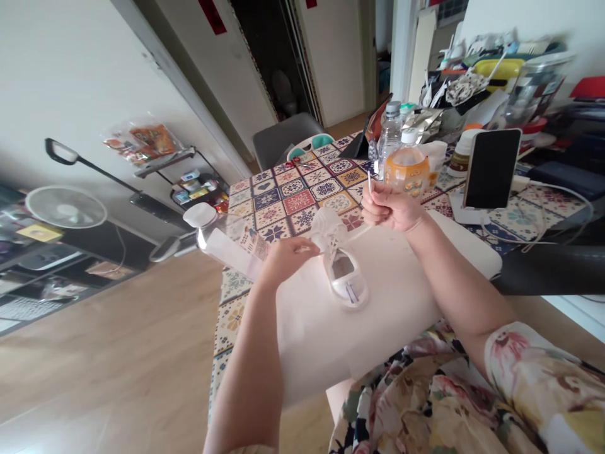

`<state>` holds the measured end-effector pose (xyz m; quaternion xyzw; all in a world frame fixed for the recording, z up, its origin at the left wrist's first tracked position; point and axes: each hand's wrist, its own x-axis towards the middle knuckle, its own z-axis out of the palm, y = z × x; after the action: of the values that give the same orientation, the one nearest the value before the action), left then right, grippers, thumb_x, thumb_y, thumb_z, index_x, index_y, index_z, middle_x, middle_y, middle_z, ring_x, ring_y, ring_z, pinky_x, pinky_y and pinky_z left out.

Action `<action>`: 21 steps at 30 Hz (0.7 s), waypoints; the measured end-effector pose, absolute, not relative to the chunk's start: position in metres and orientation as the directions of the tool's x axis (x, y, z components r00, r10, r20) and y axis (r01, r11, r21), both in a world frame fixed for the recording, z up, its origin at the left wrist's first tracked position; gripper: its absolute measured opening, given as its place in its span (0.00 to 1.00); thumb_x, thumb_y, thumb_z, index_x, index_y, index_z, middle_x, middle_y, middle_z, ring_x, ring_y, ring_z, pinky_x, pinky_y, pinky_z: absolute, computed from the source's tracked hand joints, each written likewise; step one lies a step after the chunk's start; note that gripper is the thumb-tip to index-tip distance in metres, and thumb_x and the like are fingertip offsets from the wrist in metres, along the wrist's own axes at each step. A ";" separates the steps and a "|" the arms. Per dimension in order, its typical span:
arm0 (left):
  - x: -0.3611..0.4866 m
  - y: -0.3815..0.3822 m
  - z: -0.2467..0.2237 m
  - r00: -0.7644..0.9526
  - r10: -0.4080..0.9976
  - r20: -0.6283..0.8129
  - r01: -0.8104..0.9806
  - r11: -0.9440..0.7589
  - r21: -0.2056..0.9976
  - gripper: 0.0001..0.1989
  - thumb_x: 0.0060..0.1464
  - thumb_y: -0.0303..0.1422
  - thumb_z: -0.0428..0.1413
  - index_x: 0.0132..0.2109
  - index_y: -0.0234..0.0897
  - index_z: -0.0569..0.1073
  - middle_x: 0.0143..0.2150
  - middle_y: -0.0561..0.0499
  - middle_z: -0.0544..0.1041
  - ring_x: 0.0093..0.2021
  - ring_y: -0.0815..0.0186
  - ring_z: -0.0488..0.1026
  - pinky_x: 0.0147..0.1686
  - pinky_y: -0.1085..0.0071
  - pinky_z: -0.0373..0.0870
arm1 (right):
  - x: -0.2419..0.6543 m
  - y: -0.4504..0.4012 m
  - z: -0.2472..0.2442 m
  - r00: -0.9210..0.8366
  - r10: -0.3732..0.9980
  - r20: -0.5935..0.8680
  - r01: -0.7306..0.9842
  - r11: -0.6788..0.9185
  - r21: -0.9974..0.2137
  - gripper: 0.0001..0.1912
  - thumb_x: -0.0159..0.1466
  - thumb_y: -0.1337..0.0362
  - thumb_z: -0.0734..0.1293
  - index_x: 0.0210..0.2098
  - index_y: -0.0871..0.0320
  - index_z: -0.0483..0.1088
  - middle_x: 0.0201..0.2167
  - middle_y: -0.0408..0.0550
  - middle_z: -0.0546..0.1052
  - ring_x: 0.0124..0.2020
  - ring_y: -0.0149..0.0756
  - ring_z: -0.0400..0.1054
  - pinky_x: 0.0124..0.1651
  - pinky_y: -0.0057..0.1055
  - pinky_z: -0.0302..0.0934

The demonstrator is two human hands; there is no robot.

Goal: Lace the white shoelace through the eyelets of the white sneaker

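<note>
"Patterned tabletop (297,202), multicoloured tile print; smooth white mat (307,340) laid over its near part. Position of the shoe?"

"White lace-up shoe (354,295), sole down on the mat near the far edge, toe pointing away, heel towards the wearer. Orientation probably chosen so both sides of the lacing can be reached."

"State of the fingers?"

"Right hand (394,208): raised beyond the shoe's right side, thumb and fingers closed on a thin white lace (370,181), its end standing above the grip. Height presumably draws the length out from the eyelets. Left hand (288,255): low at the shoe's left side, thumb and forefinger brought near each other. Whether they grip lace or only steady the upper, cannot tell."

"Edges and room?"

"Large clear plastic bottle with a white cap (200,215) lies tilted across the tabletop's left edge, cap end outboard, close by the left hand; a sideways elbow or wrist could nudge it. Orange-banded clear plastic jar (406,170) sits just behind the right hand, so reach that way looks tight. Best room, by estimate: above the mat towards its near edge, or over the tile print beyond the toe"
</note>
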<state>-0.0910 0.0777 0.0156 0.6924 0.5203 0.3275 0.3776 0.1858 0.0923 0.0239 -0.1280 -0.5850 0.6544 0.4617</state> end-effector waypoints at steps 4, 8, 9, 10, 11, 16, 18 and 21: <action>-0.104 0.081 0.021 0.395 0.910 -0.126 0.708 -0.215 0.672 0.10 0.43 0.41 0.61 0.26 0.39 0.79 0.27 0.52 0.79 0.29 0.63 0.72 0.32 0.69 0.64 | 0.201 0.095 0.021 -0.717 0.663 0.215 -0.291 -0.005 -0.957 0.17 0.61 0.54 0.72 0.30 0.56 0.61 0.17 0.31 0.52 0.16 0.21 0.43 0.20 0.24 0.39; -0.105 0.084 0.018 0.419 0.891 -0.176 0.774 -0.249 0.583 0.11 0.45 0.42 0.58 0.27 0.40 0.79 0.27 0.53 0.78 0.32 0.61 0.73 0.33 0.69 0.63 | 0.201 0.096 0.017 -0.855 0.508 0.101 -0.147 -0.051 -0.988 0.15 0.63 0.56 0.71 0.31 0.58 0.63 0.18 0.31 0.54 0.16 0.20 0.43 0.20 0.23 0.39; -0.104 0.085 0.016 0.427 0.886 -0.180 0.778 -0.259 0.572 0.11 0.45 0.42 0.58 0.28 0.40 0.79 0.27 0.53 0.78 0.32 0.60 0.73 0.33 0.69 0.63 | 0.199 0.096 0.016 -0.874 0.482 0.068 -0.104 -0.049 -0.993 0.16 0.63 0.55 0.71 0.30 0.59 0.63 0.18 0.32 0.55 0.16 0.20 0.44 0.19 0.23 0.39; -0.103 0.085 0.014 0.439 0.880 -0.183 0.775 -0.269 0.571 0.11 0.46 0.42 0.57 0.28 0.40 0.78 0.27 0.53 0.77 0.33 0.60 0.73 0.33 0.69 0.63 | 0.196 0.095 0.015 -0.881 0.473 0.028 -0.055 -0.043 -0.998 0.17 0.64 0.53 0.70 0.29 0.59 0.64 0.18 0.33 0.56 0.16 0.20 0.45 0.19 0.23 0.39; -0.102 0.085 0.012 0.454 0.871 -0.187 0.767 -0.276 0.579 0.11 0.46 0.42 0.57 0.28 0.40 0.77 0.27 0.53 0.76 0.33 0.60 0.72 0.33 0.69 0.63 | 0.193 0.095 0.014 -0.876 0.483 -0.013 -0.005 -0.035 -0.999 0.19 0.64 0.51 0.69 0.28 0.60 0.64 0.18 0.33 0.57 0.16 0.20 0.46 0.19 0.23 0.39; -0.101 0.083 0.011 0.576 0.782 -0.238 0.660 -0.272 0.701 0.13 0.50 0.44 0.56 0.30 0.38 0.74 0.29 0.53 0.75 0.31 0.65 0.70 0.31 0.71 0.64 | 0.183 0.097 0.010 -0.804 0.572 -0.164 0.185 -0.022 -0.982 0.22 0.63 0.47 0.68 0.28 0.61 0.66 0.17 0.34 0.60 0.15 0.19 0.48 0.17 0.21 0.39; -0.102 0.081 0.012 0.594 0.751 -0.291 0.626 -0.204 0.752 0.12 0.50 0.43 0.57 0.32 0.38 0.73 0.31 0.52 0.75 0.29 0.67 0.70 0.28 0.72 0.65 | 0.183 0.099 0.009 -0.798 0.570 -0.194 0.234 -0.003 -0.972 0.21 0.61 0.49 0.70 0.28 0.61 0.66 0.17 0.36 0.65 0.15 0.19 0.51 0.17 0.21 0.43; -0.104 0.081 0.011 0.595 0.727 -0.343 0.564 -0.074 0.822 0.11 0.48 0.41 0.60 0.34 0.38 0.73 0.30 0.52 0.77 0.28 0.68 0.72 0.28 0.71 0.68 | 0.186 0.102 0.008 -0.774 0.594 -0.219 0.272 0.000 -0.962 0.19 0.58 0.50 0.73 0.32 0.61 0.68 0.22 0.40 0.74 0.17 0.21 0.62 0.21 0.21 0.55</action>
<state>-0.1036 0.0812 0.0113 0.7287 0.4428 0.0788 0.5165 0.1860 0.1023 0.0079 -0.3113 -0.6956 0.6350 0.1266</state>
